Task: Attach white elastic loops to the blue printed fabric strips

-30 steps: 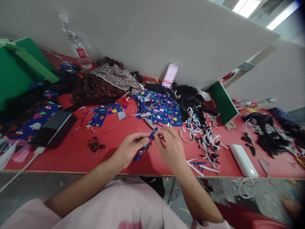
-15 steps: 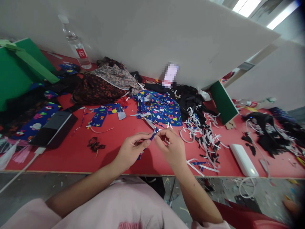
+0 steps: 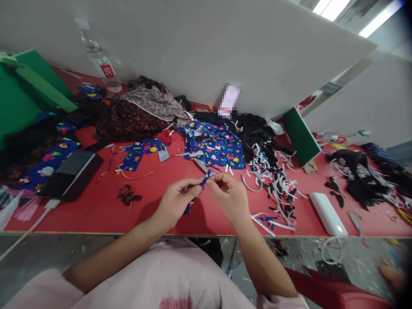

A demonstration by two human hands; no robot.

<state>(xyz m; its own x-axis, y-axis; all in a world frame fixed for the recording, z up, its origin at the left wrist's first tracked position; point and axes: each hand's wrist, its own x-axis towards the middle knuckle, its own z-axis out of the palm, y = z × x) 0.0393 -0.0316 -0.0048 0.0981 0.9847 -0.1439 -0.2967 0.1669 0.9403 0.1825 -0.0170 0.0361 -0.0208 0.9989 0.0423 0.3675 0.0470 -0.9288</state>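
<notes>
A narrow blue patterned fabric strip (image 3: pixel 189 207) is pinched between my two hands above the front of the red table (image 3: pixel 154 214). My left hand (image 3: pixel 177 199) grips it with thumb and forefinger, and its lower end hangs beneath that hand. My right hand (image 3: pixel 228 195) pinches the upper end, fingertips close to the left ones. Just beyond the hands lies a larger blue printed cloth (image 3: pixel 222 148). A slim pale tool (image 3: pixel 201 165), partly hidden, points from that cloth toward my fingers.
White and black trimmings (image 3: pixel 280 193) are heaped to the right, near a white power bank (image 3: pixel 328 213). A black box-shaped device (image 3: pixel 69 176) with a cable sits left. Dark floral cloth (image 3: pixel 131 120) and a water bottle (image 3: pixel 104 64) stand behind, and a phone (image 3: pixel 229 101) leans on the partition.
The fabric strip has turned a little in my fingers, and more of it shows above and below the left hand. My right hand's fingers have closed in slightly.
</notes>
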